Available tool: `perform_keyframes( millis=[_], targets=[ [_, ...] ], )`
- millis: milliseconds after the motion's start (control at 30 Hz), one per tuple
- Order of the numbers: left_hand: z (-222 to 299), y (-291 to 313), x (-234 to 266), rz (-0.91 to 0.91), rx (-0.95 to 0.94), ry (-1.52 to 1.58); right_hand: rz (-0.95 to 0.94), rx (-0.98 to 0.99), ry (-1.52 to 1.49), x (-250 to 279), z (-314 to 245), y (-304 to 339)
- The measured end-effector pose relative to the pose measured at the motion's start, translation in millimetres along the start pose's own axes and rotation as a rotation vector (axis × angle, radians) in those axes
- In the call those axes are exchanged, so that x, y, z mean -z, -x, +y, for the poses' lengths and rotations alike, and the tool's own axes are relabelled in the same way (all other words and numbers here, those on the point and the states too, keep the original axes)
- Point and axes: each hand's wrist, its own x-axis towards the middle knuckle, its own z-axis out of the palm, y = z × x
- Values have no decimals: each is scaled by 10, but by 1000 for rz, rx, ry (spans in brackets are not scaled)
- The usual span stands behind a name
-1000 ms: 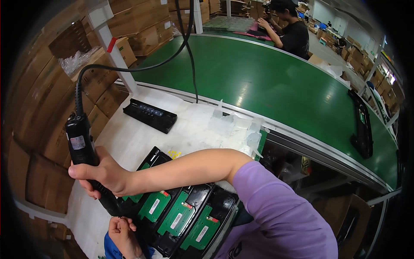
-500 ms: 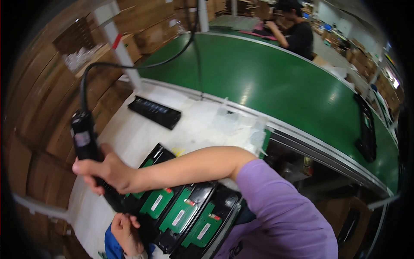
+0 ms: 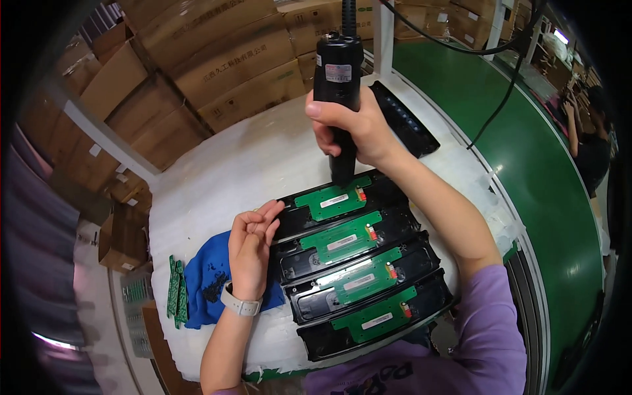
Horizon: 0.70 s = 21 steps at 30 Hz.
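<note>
My right hand (image 3: 359, 128) is wrapped round an upright black electric screwdriver (image 3: 338, 85). Its lower end points down at the far black panel (image 3: 388, 195), by the upper edge of its green circuit board (image 3: 322, 203). At that panel's left end is my left hand (image 3: 252, 247), fingers curled and bunched, fingertips by the panel's edge. What they hold, if anything, is too small to make out. Several such panels lie side by side, each with a green board. Left of my left wrist, a blue cloth (image 3: 204, 263) bears a heap of small dark pieces (image 3: 214, 289).
Narrow green boards (image 3: 174, 289) lie left of the cloth on the white-covered table (image 3: 191, 181). A further black panel (image 3: 411, 125) lies behind my right forearm. Cardboard boxes (image 3: 243, 85) stand beyond. A green conveyor (image 3: 520, 151) runs along the right, a person (image 3: 589, 138) past it.
The view has swung left, bringing the cloth and narrow boards into sight. The screwdriver stays in my right hand, over the far panel. My left hand is now at that panel's left end.
</note>
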Motion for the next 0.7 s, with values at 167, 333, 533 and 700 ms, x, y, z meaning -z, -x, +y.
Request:
perform_keyframes(
  millis=[167,333,533,700],
  targets=[
    [4,-25,74,-45,58,24,-11,-23,95,82,64,-31],
    [75,-35,-20,8,123,-41,-17,-33,130,98,101,-48],
    [111,-22,36,-6,182,-201,-134,-34,106,130,111,-27],
    [145,-28,85,-105,422,282,-120,-15,91,109,85,-3]
  ],
)
